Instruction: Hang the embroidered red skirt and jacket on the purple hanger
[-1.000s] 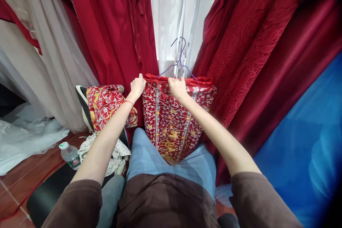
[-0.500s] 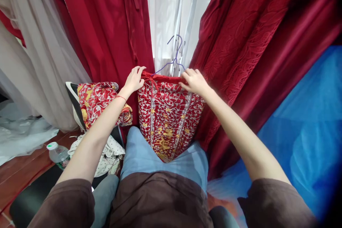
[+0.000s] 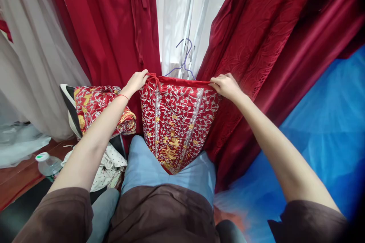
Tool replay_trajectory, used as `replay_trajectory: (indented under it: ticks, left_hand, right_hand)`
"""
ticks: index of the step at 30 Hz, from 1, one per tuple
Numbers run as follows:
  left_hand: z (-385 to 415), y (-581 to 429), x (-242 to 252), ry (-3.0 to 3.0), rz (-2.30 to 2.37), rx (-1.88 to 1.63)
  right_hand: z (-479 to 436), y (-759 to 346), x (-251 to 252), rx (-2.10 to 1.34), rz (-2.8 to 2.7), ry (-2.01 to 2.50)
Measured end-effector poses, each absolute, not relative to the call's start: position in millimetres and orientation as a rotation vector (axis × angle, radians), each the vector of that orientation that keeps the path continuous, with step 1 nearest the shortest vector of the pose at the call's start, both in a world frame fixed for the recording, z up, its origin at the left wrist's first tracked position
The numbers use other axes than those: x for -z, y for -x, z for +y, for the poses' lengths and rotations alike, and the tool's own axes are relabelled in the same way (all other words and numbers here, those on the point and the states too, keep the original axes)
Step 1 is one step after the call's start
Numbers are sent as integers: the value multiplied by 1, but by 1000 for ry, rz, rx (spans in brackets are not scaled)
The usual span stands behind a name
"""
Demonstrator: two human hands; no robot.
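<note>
A red garment (image 3: 176,121) embroidered in silver and gold hangs in front of me over my lap, folded over a purple wire hanger (image 3: 182,60) whose hook rises above its top edge. My left hand (image 3: 137,81) is closed on the top left corner of the garment. My right hand (image 3: 226,85) is closed on the top right corner. The cloth is stretched flat between the two hands.
A second embroidered red garment (image 3: 99,108) lies over a chair back at the left, above a white dotted cloth (image 3: 110,163). A plastic water bottle (image 3: 47,163) stands on the wooden floor. Dark red curtains (image 3: 114,22) and sheer white cloth (image 3: 179,11) hang behind; blue fabric (image 3: 322,129) fills the right.
My right hand has slid from the middle of the garment's top edge out to its right corner, spreading the cloth wider. The left hand has kept its hold.
</note>
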State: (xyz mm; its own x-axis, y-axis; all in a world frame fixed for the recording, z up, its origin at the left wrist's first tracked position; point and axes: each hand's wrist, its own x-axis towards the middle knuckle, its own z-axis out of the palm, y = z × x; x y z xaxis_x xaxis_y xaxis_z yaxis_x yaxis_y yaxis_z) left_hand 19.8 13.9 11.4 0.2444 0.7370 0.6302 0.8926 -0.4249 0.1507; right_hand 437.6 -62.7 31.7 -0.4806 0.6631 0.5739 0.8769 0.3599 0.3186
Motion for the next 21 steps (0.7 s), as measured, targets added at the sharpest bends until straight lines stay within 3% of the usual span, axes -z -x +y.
replay_trajectory:
  ticks: [5, 9, 15, 21]
  left_hand:
    - [22, -23, -14, 2183, -1596, 1168]
    - [26, -18, -7, 2265, -1676, 1097]
    - [20, -29, 22, 2319, -1775, 1182]
    - [11, -37, 33, 2282, -1741, 1222]
  right_hand:
    - [-66, -431, -36, 838, -2038, 1306]
    - [-65, -428, -35, 812, -2067, 1374]
    - [-57, -409, 7, 604, -2075, 1550]
    - [-44, -383, 41, 797, -1873, 1715]
